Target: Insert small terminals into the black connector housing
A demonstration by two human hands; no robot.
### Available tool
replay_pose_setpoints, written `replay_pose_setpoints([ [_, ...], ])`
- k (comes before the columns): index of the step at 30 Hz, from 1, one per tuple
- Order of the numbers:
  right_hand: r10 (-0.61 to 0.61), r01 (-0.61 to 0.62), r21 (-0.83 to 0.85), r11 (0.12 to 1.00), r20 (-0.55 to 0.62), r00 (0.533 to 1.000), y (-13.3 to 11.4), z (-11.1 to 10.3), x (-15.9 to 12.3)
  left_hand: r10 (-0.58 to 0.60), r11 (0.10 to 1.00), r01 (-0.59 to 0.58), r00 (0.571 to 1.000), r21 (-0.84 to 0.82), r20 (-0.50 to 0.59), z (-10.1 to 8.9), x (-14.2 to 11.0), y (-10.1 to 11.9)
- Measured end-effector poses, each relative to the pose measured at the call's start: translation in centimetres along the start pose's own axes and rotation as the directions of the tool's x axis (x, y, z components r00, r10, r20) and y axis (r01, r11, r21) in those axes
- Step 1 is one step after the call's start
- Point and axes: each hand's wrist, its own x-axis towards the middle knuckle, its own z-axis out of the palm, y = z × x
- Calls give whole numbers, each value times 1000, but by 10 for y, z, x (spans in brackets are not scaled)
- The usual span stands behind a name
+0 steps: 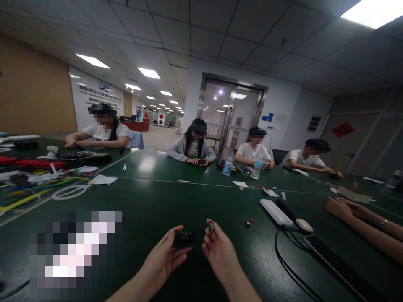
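Observation:
My left hand [164, 254] is closed around a small, dark, box-like object [183, 239] with a glossy top, held above the green table. Just to its right, my right hand [219, 251] pinches a small grey piece [210, 226] between thumb and fingertips. The piece is too small to name. A gap separates the two hands, and the piece is apart from the dark object. On the table to the right of my right hand lie small black and red bits [248, 223], whose kind I cannot make out.
To the right are a white power bank [276, 212] with black cables, a white oval object [304, 225] and a phone [333, 260]. Another person's arms [355, 214] rest at far right. Cables [71, 192] lie at left. Water bottles [228, 164] and several seated people are across the table.

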Motion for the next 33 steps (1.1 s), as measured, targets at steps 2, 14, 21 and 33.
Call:
replay_pose_setpoints([
  [2,4,-4,4,1000,-11,1000,0,1,0,-13,1000,13,999,-27,32,-2,1,-1],
  [14,21,-21,20,1000,-11,1000,2,-1,0,11,1000,-9,969,-8,248,-9,1,0],
  [21,45,-45,15,999,-29,999,1,1,-3,96,988,-123,965,96,244,-13,4,2],
  [33,73,-73,0,997,-38,997,2,1,-2,213,820,-373,903,434,373,-16,9,5],
])
